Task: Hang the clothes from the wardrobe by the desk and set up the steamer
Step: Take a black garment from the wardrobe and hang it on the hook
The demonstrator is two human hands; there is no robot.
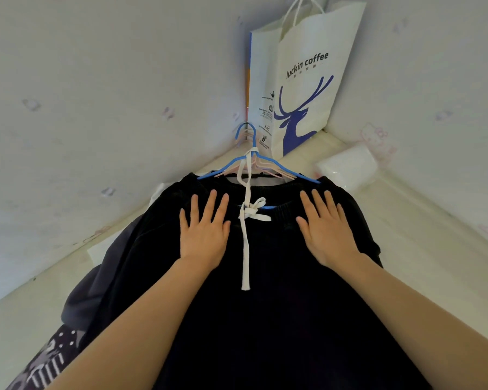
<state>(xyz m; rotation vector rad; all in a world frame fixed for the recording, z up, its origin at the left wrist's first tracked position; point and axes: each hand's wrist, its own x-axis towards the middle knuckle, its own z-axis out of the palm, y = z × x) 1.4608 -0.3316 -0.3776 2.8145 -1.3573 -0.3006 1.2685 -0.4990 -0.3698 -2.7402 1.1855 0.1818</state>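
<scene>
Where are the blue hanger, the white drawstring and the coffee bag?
blue hanger [290, 170]: head view, right sloping arm.
white drawstring [246, 249]: head view, hanging tail.
coffee bag [307, 80]: head view, printed front.

There is only one view, from the camera worn on the person's head, so no part of the scene is shared with a second view. The camera faces forward into a corner where two pale patterned walls [96, 94] meet, and its wide lens bends the straight wall edges. It is very near to the scene: both bare forearms enter from the bottom edge (they fill most of the lower frame). The left hand [204, 235] and the right hand [326, 229] lie near the centre, on a black hanging garment [251, 333]. A white paper bag with a blue deer print [302, 88] stands in the corner, beyond the hands.
</scene>
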